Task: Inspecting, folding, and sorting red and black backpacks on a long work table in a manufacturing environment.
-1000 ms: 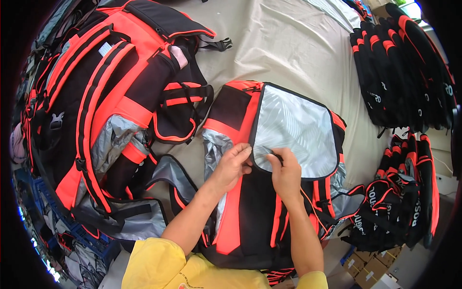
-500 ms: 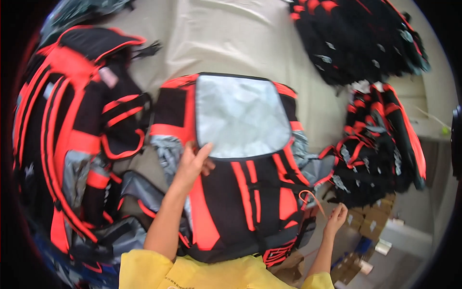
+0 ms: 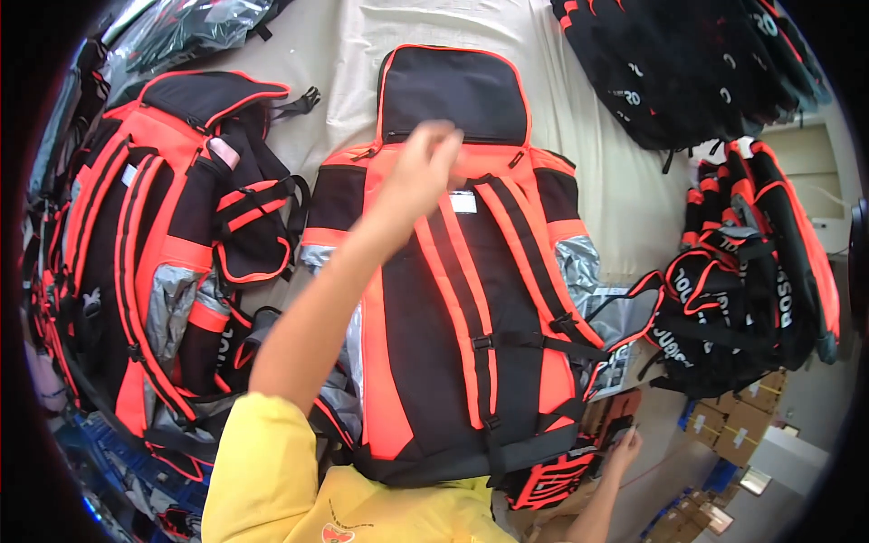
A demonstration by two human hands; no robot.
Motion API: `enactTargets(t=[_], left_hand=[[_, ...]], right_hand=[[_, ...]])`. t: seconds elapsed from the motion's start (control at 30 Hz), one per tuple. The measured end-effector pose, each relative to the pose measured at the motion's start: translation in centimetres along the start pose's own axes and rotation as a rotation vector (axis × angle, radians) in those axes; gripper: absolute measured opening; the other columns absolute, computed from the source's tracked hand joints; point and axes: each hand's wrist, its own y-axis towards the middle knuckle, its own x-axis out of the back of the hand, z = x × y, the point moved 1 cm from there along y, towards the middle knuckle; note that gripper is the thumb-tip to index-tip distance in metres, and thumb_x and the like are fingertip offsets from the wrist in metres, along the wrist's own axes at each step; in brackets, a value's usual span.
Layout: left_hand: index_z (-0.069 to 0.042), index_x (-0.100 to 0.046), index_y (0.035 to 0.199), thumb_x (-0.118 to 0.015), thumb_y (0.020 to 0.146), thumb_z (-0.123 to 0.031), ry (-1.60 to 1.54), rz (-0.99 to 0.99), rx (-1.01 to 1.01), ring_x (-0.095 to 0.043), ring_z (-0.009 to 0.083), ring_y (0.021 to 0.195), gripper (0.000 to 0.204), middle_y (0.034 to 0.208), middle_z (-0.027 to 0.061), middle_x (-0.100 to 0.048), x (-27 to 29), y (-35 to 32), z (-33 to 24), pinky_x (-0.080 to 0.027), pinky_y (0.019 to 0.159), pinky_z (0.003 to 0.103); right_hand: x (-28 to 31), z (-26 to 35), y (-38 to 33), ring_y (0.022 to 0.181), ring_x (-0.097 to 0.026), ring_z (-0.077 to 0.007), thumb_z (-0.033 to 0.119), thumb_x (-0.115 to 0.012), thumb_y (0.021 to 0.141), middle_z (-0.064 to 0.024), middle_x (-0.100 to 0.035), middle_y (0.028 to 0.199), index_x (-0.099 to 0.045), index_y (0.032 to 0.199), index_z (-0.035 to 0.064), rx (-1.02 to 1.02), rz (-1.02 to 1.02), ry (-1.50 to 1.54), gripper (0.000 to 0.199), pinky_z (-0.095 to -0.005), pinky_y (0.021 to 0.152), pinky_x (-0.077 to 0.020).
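Observation:
A large black and orange backpack (image 3: 434, 335) lies in front of me with its shoulder straps (image 3: 468, 299) facing up. Its top flap (image 3: 457, 95) is spread out away from me, black with orange edging. Just above the seam between flap and body is my left hand (image 3: 427, 167), its fingers smeared by motion. Down at the lower right, past the pack's bottom corner, my right hand (image 3: 623, 450) is closed in a pinch beside a small dark item. What sits between those fingers is too small to make out.
On the left lies another black and orange backpack (image 3: 145, 262). Stacked black bag pieces (image 3: 679, 72) occupy the far right, with more bags (image 3: 733, 281) hanging below them. A plastic-wrapped bundle (image 3: 190, 41) is at the far left. Cardboard boxes (image 3: 733, 425) stand on the floor at right.
The flap, earlier folded toward me with its silvery lining up, now lies turned away. My left hand moved far and right. The right hand dropped lower; the orange cord it held is no longer visible.

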Motion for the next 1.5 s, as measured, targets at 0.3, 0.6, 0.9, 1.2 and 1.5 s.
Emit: enactTargets(t=[0.3, 0.6, 0.9, 1.2, 1.5], left_hand=[[-0.003, -0.048, 0.144, -0.062, 0.110, -0.026, -0.355, 0.075, 0.837, -0.068, 0.0194, 0.110, 0.044, 0.125, 0.0105, -0.065, -6.2, -24.4, 8.8, -0.061, 0.089, 0.039], [-0.004, -0.060, 0.132, -0.062, 0.105, -0.008, -0.566, -0.168, 0.381, -0.068, 0.0166, 0.110, 0.027, 0.117, 0.0054, -0.070, -4.2, -27.7, 5.6, -0.055, 0.096, 0.033], [0.001, -0.045, 0.151, -0.081, 0.091, -0.008, 0.192, -0.175, -0.175, -0.064, 0.0244, 0.129, 0.071, 0.140, 0.0165, -0.063, 3.2, -23.0, -5.4, -0.051, 0.108, 0.036], [-0.001, -0.044, 0.144, -0.055, 0.109, -0.038, -0.601, -0.271, 0.060, -0.069, 0.0374, 0.121, 0.052, 0.134, 0.0238, -0.063, 4.1, -8.1, 4.6, -0.062, 0.094, 0.049], [0.010, -0.057, 0.133, -0.044, 0.098, -0.032, -1.300, -0.054, 0.186, -0.048, 0.0501, 0.146, 0.056, 0.146, 0.0301, -0.059, 4.5, -7.1, 17.5, -0.039, 0.122, 0.063]], right_hand=[[-10.8, 3.7, 10.9, 0.120, -0.063, -0.0322, 0.029, -0.062, 0.110, -0.0211, -0.067, 0.134, -0.056, 0.142, -0.0086, 0.153, -0.201, -0.124, 0.050, -0.0401, 0.106, -0.0492], [-21.1, 31.2, -12.8, 0.130, -0.059, -0.0416, 0.011, -0.078, 0.093, -0.0229, -0.062, 0.138, -0.053, 0.146, -0.0003, 1.119, 0.671, -0.341, 0.060, -0.0440, 0.111, -0.0466], [-23.7, 35.0, -14.2, 0.098, -0.064, -0.0417, 0.012, -0.081, 0.080, -0.0200, -0.058, 0.116, -0.049, 0.153, 0.0074, 1.388, 0.587, -0.514, 0.080, -0.0493, 0.081, -0.0546], [-37.1, 41.3, -15.0, 0.123, -0.067, -0.0348, 0.052, -0.061, 0.106, -0.0166, -0.067, 0.131, -0.046, 0.151, 0.0011, -0.087, 1.136, 0.377, 0.069, -0.0559, 0.098, -0.0607], [-44.0, 29.4, -14.2, 0.159, -0.026, -0.0413, 0.068, -0.047, 0.105, -0.0124, -0.043, 0.165, -0.039, 0.160, 0.0054, -0.430, 1.487, 0.920, 0.084, -0.0751, 0.116, -0.0380]])
